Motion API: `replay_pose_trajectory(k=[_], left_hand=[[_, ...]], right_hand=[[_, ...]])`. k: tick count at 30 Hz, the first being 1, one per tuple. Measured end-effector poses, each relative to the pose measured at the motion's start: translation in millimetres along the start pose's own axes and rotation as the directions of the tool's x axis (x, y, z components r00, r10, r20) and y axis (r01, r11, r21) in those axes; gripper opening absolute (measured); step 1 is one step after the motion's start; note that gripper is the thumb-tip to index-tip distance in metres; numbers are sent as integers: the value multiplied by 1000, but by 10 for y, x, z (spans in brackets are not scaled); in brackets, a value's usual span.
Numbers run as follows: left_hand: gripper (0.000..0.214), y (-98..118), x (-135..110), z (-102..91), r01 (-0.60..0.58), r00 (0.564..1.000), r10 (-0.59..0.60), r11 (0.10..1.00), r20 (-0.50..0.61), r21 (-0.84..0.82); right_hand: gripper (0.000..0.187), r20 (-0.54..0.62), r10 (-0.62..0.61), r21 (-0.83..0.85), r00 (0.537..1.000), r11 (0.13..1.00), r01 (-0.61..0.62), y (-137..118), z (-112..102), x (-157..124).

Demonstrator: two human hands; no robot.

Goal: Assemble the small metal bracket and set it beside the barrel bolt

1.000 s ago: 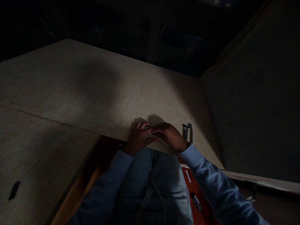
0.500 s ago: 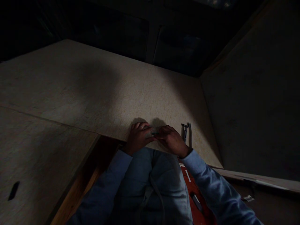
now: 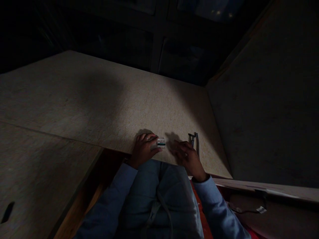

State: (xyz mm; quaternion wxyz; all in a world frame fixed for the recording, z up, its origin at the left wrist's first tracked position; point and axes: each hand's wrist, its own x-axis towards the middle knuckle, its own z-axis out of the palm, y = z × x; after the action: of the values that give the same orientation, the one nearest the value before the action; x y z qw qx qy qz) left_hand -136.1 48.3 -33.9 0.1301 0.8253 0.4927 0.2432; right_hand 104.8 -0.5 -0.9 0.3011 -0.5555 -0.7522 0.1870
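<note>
Dim room, pale speckled table (image 3: 104,99), two hands at its near edge.

Lowest in the frame are blue sleeves and a blue lap, with something red at the lower right. Just above them, near the middle of the frame, the left hand (image 3: 144,149) has a ring on one finger, and its fingers pinch a small clear thing with a dark stripe (image 3: 160,143) that sits on the table. The right hand (image 3: 187,156) lies a little to the right of it with its fingers loose and apart, holding nothing and not touching the small clear thing. Just right of that hand, a small dark metal tool (image 3: 193,141) lies on the table. Farther up, the table is bare and the back of the room is too dark to see.
</note>
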Motion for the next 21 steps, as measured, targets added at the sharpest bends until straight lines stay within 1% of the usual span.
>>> replay_pose_trajectory(k=[1, 2, 4, 5, 6, 7, 10, 14, 18, 21], left_hand=[[48, 1, 1, -6, 0, 1000, 0, 1000, 3, -3], [47, 1, 2, -10, 0, 1000, 0, 1000, 5, -6], [46, -2, 6, -14, 0, 1000, 0, 1000, 4, -8], [46, -4, 9, -14, -2, 1000, 2, 1000, 1, -8], [46, -7, 12, -13, -4, 1000, 4, 1000, 1, -7], [46, -9, 14, -12, -7, 1000, 7, 1000, 2, -6], [46, -15, 16, -6, -11, 1000, 11, 1000, 6, -5], [45, -26, 7, 0, -21, 1000, 21, 1000, -6, -1], [45, -38, 0, 14, -14, 1000, 13, 1000, -10, -12], [43, -54, 6, 21, 1, 1000, -2, 999, -22, -45]], right_hand=[[38, -81, 72, -14, 994, 997, -73, 82, -52, -55], [40, -168, 154, -40, 974, 986, -162, 172, -106, -102], [47, -293, 290, -104, 911, 937, -332, 349, -205, -167], [49, -320, 341, -131, 884, 908, -398, 422, -244, -181], [49, -313, 371, -166, 874, 885, -435, 477, -275, -183], [46, -285, 392, -201, 875, 868, -454, 513, -296, -173], [37, -186, 421, -274, 888, 846, -458, 522, -311, -99], [31, -144, 441, -311, 886, 829, -464, 436, -271, 21], [28, -87, 393, -290, 915, 869, -401, 344, -192, 117], [27, -63, 363, -290, 930, 885, -365, 241, -90, 196]])
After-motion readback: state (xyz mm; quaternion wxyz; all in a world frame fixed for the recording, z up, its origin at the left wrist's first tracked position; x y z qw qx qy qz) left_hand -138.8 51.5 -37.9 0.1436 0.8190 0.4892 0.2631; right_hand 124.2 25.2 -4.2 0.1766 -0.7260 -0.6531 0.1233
